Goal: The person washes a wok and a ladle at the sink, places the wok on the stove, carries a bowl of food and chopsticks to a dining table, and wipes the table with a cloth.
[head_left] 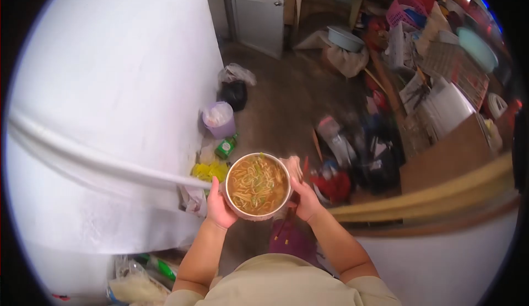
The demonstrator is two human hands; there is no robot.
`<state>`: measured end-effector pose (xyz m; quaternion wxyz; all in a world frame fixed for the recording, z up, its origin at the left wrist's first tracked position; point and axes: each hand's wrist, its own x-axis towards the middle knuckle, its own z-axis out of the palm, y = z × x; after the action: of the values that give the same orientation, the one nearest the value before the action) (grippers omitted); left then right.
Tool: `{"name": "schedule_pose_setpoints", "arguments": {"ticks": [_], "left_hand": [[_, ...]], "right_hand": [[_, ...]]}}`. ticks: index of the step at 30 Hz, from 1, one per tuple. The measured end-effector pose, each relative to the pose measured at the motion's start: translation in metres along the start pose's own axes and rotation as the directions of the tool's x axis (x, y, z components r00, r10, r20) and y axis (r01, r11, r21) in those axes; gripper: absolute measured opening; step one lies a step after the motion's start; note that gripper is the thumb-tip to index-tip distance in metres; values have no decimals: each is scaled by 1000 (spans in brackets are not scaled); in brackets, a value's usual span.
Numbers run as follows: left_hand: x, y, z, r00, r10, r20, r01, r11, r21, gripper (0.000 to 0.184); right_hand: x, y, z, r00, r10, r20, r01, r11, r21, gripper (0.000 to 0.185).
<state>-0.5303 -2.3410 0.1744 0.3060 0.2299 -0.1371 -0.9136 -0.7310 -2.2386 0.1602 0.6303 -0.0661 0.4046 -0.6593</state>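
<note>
Round white-rimmed bowl [257,217] of noodles [256,185] in brown broth, grasped from opposite sides by bare left hand [220,209] and bare right hand [308,200], in front of the torso, above dark floor [273,94]. Apparently being carried; calls for level, unhurried handling, with broth seemingly near the rim. Beside right hand, pale pink cloth-like piece [293,168]; cannot tell whether gripped. Farther out, lilac plastic bin [224,129] near small green box [225,148].
</note>
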Motion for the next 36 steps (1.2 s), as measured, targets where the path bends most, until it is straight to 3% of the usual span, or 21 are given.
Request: {"name": "schedule_pose_setpoints", "arguments": {"ticks": [11, 24, 36], "left_hand": [[206, 121, 2, 994, 101, 33, -98, 992, -75, 73], [470, 274, 93, 997, 33, 66, -38, 996, 76, 71], [715, 390, 98, 994, 111, -20, -112, 993, -43, 66]], "right_hand": [[237, -94, 42, 997, 62, 55, -59, 997, -57, 11], [478, -262, 89, 997, -19, 78, 16, 999, 41, 16], [734, -380, 120, 997, 50, 51, -48, 999, -26, 14]]}}
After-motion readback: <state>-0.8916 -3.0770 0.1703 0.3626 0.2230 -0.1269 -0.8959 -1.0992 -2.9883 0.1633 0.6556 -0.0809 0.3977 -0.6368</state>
